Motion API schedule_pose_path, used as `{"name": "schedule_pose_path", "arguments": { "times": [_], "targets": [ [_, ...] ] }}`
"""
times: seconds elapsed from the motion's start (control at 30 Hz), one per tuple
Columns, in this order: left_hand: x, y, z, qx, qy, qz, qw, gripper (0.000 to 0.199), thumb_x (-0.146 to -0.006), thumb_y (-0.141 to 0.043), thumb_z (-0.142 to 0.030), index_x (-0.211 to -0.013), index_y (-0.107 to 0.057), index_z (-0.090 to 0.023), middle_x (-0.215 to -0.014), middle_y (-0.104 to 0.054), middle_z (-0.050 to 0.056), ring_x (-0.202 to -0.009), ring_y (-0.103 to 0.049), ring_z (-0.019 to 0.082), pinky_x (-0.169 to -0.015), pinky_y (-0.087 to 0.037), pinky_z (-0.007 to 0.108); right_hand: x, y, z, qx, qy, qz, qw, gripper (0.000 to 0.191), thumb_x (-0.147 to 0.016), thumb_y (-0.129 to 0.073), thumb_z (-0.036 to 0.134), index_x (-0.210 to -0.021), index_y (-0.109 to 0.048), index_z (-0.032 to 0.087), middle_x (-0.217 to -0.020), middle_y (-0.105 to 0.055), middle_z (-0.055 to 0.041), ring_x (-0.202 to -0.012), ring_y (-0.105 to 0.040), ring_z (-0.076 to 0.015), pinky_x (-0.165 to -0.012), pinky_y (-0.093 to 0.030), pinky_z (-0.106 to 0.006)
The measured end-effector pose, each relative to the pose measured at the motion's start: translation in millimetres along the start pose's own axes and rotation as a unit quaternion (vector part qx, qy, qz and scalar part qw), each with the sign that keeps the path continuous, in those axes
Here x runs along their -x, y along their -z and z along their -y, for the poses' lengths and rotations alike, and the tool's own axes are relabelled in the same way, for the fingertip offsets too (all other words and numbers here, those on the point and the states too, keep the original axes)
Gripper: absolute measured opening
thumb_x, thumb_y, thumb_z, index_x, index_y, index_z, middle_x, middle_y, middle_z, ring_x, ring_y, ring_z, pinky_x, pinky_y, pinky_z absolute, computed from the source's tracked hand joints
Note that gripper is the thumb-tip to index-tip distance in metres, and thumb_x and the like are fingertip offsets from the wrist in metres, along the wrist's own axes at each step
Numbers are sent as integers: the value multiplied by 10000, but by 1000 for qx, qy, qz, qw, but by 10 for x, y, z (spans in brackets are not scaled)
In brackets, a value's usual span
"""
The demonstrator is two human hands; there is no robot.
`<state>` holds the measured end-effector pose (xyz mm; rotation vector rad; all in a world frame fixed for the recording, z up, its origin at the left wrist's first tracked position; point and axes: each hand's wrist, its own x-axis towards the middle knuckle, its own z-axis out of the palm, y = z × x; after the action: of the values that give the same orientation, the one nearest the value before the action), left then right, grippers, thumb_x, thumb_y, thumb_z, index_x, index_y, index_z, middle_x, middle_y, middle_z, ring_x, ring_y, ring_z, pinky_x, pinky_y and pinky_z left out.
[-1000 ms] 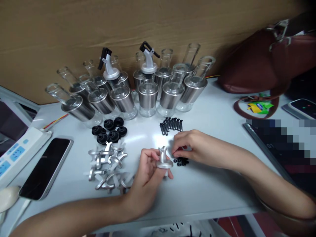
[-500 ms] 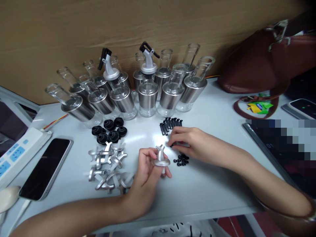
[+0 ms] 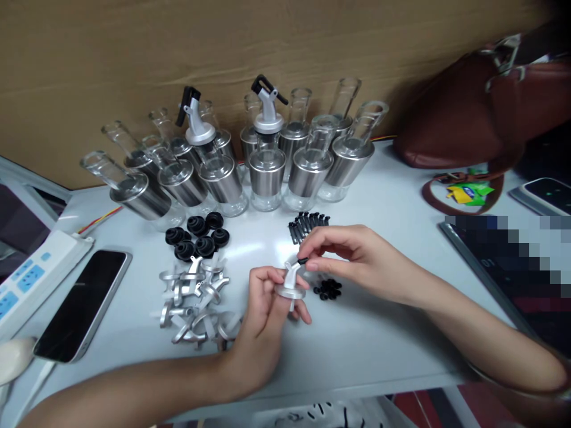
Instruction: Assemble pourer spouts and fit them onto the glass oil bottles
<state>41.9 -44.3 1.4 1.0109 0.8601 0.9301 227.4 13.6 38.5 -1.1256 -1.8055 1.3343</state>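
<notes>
My left hand [image 3: 270, 309] grips a silver pourer spout [image 3: 292, 282] by its round flange, with the spout pointing up. Between thumb and forefinger, my right hand [image 3: 341, 252] pinches a small black cap [image 3: 303, 260] against the spout's tip; whether it is seated there I cannot tell. Several small black caps [image 3: 330, 289] lie just below my right hand. Above it, several black levers [image 3: 307, 226] are lined up in a row. Left of my left hand is a pile of silver pourer spouts [image 3: 196, 303], with several black ribbed stoppers [image 3: 196, 236] behind it.
Glass bottles with steel sleeves [image 3: 267, 172] stand along the cardboard wall, two topped with pourers. A phone [image 3: 84, 306] and power strip [image 3: 35, 279] lie left. On the right are a brown bag [image 3: 455, 119], a green-yellow packet [image 3: 470, 193] and a dark tablet-like slab [image 3: 482, 261].
My right hand has shifted slightly up and left, bringing the black cap to the spout's tip. My left hand has barely moved and keeps hold of the spout.
</notes>
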Motion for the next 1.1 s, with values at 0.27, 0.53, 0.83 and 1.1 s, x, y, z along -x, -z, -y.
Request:
{"name": "schedule_pose_path", "arguments": {
  "times": [0.27, 0.53, 0.83, 1.1],
  "targets": [
    [-3, -11, -19, -1, 5, -3, 1000, 199, -977, -433, -407, -915, -338, -244, -985, -558, -39, -673, -577, 68, -717, -430, 276, -15, 3, 30, 6, 55, -2, 998, 78, -827, -661, 207, -799, -727, 177, -809, -692, -36, -749, -642, -145, -677, -492, -254],
    [11, -23, -31, 3, 0, -8, 1000, 209, -967, -452, -410, -908, -347, -240, -954, -565, -26, -661, -578, 80, -707, -427, 280, -33, 3, 15, -122, -23, 35, 992, 149, -841, -628, 249, -852, -731, 143, -814, -677, -51, -712, -625, -139, -660, -486, -271],
    [-9, -15, -2, 25, -19, 10, 999, 149, -981, -446, -359, -937, -360, -245, -965, -578, -34, -676, -576, 71, -699, -430, 259, -32, -39, -75, -324, -147, 138, 924, 304, -875, -609, 281, -1118, -670, 110, -723, -613, 4, -697, -557, -108, -691, -424, -282],
    [5, -35, -29, 32, -8, 3, 999, 202, -957, -495, -373, -905, -355, -239, -977, -613, -7, -709, -579, 93, -716, -451, 268, -35, -39, -97, -371, -139, 179, 901, 314, -862, -662, 336, -1084, -670, 114, -777, -591, -11, -729, -531, -112, -700, -396, -270]
  ]
}}
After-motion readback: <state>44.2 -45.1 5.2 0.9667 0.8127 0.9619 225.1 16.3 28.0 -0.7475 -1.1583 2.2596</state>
